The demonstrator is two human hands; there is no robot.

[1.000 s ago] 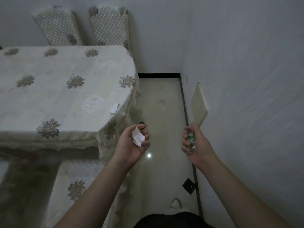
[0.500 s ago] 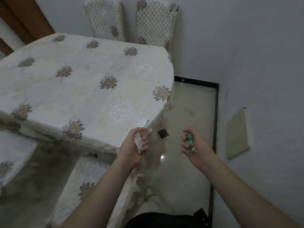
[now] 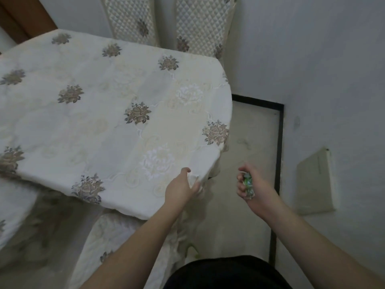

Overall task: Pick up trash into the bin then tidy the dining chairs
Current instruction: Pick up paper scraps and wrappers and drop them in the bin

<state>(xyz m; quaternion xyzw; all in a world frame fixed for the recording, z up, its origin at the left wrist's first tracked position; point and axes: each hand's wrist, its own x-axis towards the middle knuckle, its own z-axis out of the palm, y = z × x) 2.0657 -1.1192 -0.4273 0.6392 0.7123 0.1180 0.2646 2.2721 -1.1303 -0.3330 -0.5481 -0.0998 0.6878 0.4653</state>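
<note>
My left hand is at the near right corner of the dining table, which has a cream floral cloth. Its fingers are curled on a crumpled white paper, with the thumb stretched out over the cloth edge. I cannot tell this paper apart from any scrap lying on the corner. My right hand hovers over the floor to the right of the table, closed on a crumpled green wrapper. Two quilted dining chairs stand at the table's far side. No bin is in view.
A covered chair seat sits tucked under the table's near edge, with another at the left. A narrow strip of tiled floor runs between the table and the white wall. A beige panel hangs on that wall.
The view has swung left and closer to the table. My left hand has moved forward from mid-air onto the table corner, where a white scrap lay. My right hand keeps the green wrapper.
</note>
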